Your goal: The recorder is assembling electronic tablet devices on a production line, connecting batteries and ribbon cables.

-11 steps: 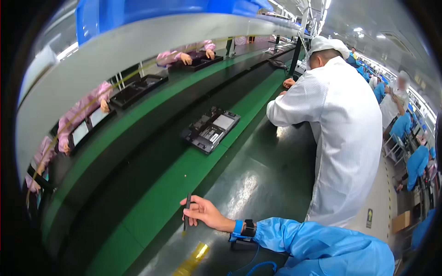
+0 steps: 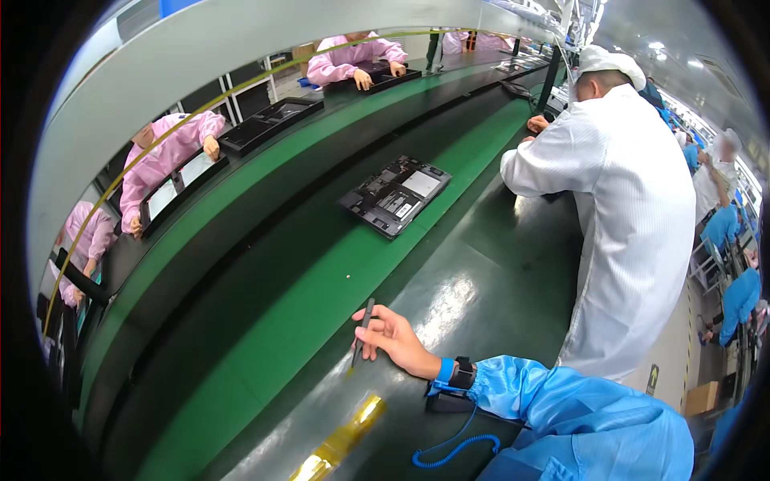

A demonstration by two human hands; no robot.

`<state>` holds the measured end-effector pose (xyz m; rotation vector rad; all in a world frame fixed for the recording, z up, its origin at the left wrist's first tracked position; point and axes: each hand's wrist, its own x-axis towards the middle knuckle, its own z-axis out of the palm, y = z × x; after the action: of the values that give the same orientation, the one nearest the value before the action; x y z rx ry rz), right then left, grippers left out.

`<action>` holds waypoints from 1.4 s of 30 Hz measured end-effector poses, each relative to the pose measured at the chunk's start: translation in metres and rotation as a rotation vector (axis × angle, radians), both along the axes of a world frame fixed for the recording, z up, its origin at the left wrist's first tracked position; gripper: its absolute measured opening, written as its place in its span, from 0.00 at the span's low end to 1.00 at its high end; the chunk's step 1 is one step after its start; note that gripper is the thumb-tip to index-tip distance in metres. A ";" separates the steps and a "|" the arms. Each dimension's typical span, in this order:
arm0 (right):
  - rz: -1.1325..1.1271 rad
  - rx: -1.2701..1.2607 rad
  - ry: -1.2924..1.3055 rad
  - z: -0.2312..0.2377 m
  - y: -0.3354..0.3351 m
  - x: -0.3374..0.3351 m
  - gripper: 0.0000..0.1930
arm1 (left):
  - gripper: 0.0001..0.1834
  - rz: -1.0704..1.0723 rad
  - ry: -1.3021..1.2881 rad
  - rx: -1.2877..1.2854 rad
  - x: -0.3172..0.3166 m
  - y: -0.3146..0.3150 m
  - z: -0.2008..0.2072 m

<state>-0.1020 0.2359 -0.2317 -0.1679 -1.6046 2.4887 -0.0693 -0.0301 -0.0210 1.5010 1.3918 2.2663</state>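
My right hand [image 2: 393, 341], in a blue sleeve, reaches in from the lower right over the dark green bench. Its thumb and fingers pinch a slim black pen-like tool [image 2: 364, 330], tip down and leaning slightly. A small yellow bit [image 2: 350, 372] shows at the tip; I cannot tell whether it sticks there or lies on the bench. Below the hand, a strip of shiny yellow tape [image 2: 341, 441] lies on the bench. Beyond it, an opened black laptop base [image 2: 397, 196] rests on the green line with its inner parts facing up. My left hand is out of view.
A blue wrist strap [image 2: 443, 373] with a coiled cord [image 2: 457, 457] is on my right wrist. A person in white [image 2: 626, 216] leans over the bench at right. Across the line, people in pink [image 2: 172, 164] handle black trays [image 2: 269, 124]. A pale speck [image 2: 348, 276] lies on the line.
The whole view has shifted, so bench, laptop base and person in white appear farther right. The tool in my right hand leans more. My grip on it stays the same.
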 end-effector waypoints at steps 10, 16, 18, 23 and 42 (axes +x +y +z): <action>-0.673 -0.052 0.151 0.010 0.053 0.012 0.15 | 0.20 -0.140 -0.914 -0.335 -0.145 0.140 -0.074; -0.833 -0.137 0.140 0.013 0.118 0.035 0.14 | 0.44 -0.106 -1.462 -0.654 -0.254 0.281 -0.164; -0.858 -0.176 0.163 0.013 0.132 0.038 0.14 | 0.43 -0.028 -1.449 -0.730 -0.263 0.318 -0.170; -0.792 -0.237 0.159 0.019 0.124 0.039 0.13 | 0.16 0.198 -1.038 -0.793 -0.327 0.324 -0.214; -0.728 -0.495 0.285 -0.013 0.210 0.054 0.16 | 0.19 0.405 -1.193 -0.384 0.001 0.069 -0.088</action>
<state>-0.0481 0.4454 -0.2445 -0.3626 -0.6254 2.1272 -0.0678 0.0386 -0.1095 -0.3180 1.5376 2.1556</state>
